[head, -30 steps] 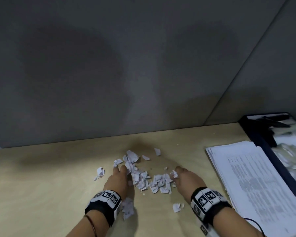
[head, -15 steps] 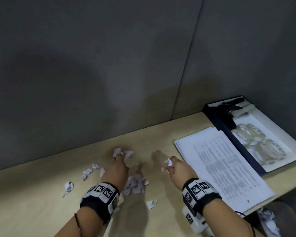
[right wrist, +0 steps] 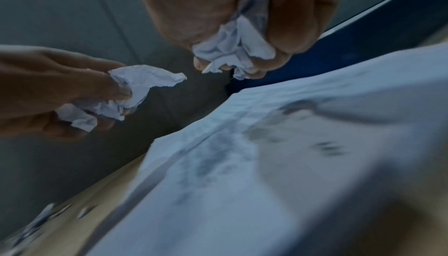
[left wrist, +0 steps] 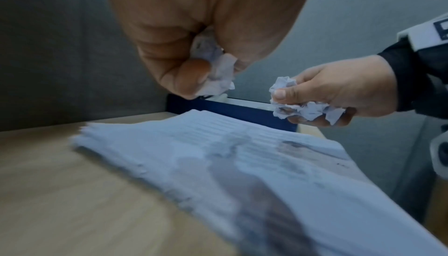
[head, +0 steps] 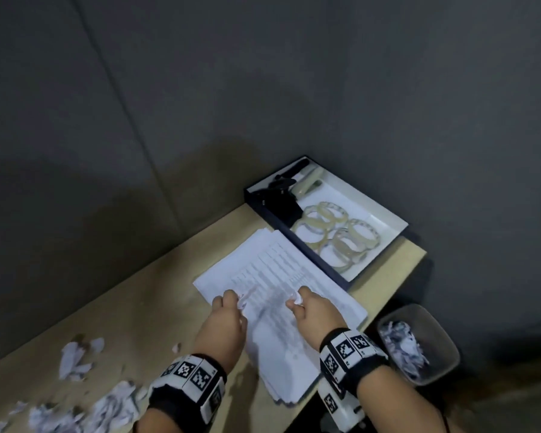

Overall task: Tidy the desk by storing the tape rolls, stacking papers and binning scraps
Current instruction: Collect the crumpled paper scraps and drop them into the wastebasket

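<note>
Both hands hover above the stack of printed papers [head: 281,292] on the wooden desk [head: 132,307]. My left hand [head: 228,310] grips a wad of crumpled paper scraps [left wrist: 215,68]. My right hand [head: 306,307] grips another wad of scraps [right wrist: 235,49], seen from the left wrist as a crumpled bunch [left wrist: 303,109]. More torn scraps [head: 75,395] lie on the desk at the lower left. Several tape rolls [head: 334,235] sit in a dark-walled tray [head: 294,235] in the desk's far right corner. A bin [head: 444,342] holding scraps stands on the floor to the right of the desk.
Grey partition walls [head: 200,104] close off the desk behind and to the right. A black object [head: 278,195] lies at the tray's far end. The desk's right edge [head: 388,301] runs just past the paper stack, above the bin.
Both hands have lifted off the scrap pile holding scraps and moved right, over the paper stack. The view has swung right, bringing the tray and the bin into sight.
</note>
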Available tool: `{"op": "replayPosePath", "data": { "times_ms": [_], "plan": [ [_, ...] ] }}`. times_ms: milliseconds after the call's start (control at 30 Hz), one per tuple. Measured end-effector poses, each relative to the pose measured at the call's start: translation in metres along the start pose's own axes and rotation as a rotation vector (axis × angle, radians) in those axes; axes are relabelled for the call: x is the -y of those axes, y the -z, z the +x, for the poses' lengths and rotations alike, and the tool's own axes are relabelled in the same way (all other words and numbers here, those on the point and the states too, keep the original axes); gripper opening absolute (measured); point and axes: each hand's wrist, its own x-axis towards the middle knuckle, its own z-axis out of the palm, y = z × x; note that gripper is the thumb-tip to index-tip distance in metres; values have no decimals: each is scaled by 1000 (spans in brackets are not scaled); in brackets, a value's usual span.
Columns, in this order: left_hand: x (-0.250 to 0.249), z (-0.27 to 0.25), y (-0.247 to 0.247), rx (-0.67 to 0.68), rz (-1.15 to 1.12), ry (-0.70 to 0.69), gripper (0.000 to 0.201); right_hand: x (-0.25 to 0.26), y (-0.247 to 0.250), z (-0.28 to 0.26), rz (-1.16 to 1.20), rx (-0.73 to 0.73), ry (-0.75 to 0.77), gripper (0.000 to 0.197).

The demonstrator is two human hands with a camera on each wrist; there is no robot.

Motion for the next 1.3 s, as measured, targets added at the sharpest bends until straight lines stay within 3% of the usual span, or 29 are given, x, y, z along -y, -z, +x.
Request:
{"op": "replayPosePath", "data": {
  "times_ms": [367,500,633,833,933,1067,1300],
  "plan": [
    [-164,43,-90,166,-36,-288,9,-142,65,-10,144,-154,-242,28],
    [-209,58,-126,235,5,-364,16,-202,84,-8,184,-200,-429,31],
    [-246,74,-158,324,40,-399,14,-276,90,9,180,-152,-639,39],
    [-271,88,-201,408,87,-444,17,-353,84,36,130,33,-692,55],
    [-272,92,-221,448,94,-445,14,-382,76,45,208,19,-724,59],
    [-276,95,-244,490,101,-446,16,-405,73,46,230,49,-736,80],
    [-292,97,-282,574,214,-430,19,-422,68,19,286,-90,-772,58]
  ]
}}
